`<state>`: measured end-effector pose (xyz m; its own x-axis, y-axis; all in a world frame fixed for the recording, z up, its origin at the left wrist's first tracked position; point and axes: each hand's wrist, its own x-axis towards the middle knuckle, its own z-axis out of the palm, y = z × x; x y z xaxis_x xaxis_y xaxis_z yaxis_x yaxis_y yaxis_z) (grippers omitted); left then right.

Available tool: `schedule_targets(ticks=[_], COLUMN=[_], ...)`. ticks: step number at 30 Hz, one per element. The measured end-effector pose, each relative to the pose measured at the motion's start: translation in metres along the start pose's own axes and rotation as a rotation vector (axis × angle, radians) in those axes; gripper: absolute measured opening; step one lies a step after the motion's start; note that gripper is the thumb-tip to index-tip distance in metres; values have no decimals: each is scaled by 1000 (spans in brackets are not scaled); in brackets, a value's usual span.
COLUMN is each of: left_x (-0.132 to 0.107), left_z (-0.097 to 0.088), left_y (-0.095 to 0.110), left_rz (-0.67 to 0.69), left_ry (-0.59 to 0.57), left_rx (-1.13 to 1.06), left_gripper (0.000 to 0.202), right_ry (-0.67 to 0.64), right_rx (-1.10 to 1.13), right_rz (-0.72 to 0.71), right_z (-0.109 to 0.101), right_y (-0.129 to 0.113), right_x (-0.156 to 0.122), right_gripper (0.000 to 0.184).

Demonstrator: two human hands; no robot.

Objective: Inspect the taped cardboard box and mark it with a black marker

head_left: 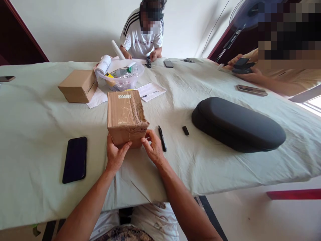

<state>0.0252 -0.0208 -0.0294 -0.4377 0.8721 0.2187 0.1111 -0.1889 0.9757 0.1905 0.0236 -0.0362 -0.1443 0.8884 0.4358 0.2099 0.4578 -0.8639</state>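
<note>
Tape [122, 118] crosses the top of a brown box [119, 134], which sits in front of the person at the near part of the table, between both hands. The left hand [116, 154] cups its lower left corner, thumb laid on the near face and fingers mostly hidden behind the side. The right hand [153, 146] closes on the near right edge, thumb bent against the cardboard and forefinger beside it; how hard either hand presses, I cannot tell. Whether the underside rests on the tablecloth [200, 170] is hidden too.

As I judge it, taking hold is done on both sides, while letting go is not. The box looks shut: no flap stands up and nothing inside shows, though the right side of the top is crumpled and torn. So any opening seems not yet done, beyond that damage.

A black pen [162, 138] lies just beside the right hand, untouched, and a phone [74, 160] lies to the left, apart from the left hand. Beyond, a second box [77, 85] stands near a plastic bowl [116, 84] of odds and ends.
</note>
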Motion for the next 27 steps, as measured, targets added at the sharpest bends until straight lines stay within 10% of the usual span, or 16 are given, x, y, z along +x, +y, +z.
schedule_targets(ticks=[27], left_x=[-1], left_z=[1], left_y=[-2], left_rz=[-19], left_ry=[-15], left_rx=[-18], left_gripper=[73], right_ry=[-13], right_rx=[-35], right_rz=[-9], right_z=[1], right_y=[1], right_x=[0], right_gripper=[46])
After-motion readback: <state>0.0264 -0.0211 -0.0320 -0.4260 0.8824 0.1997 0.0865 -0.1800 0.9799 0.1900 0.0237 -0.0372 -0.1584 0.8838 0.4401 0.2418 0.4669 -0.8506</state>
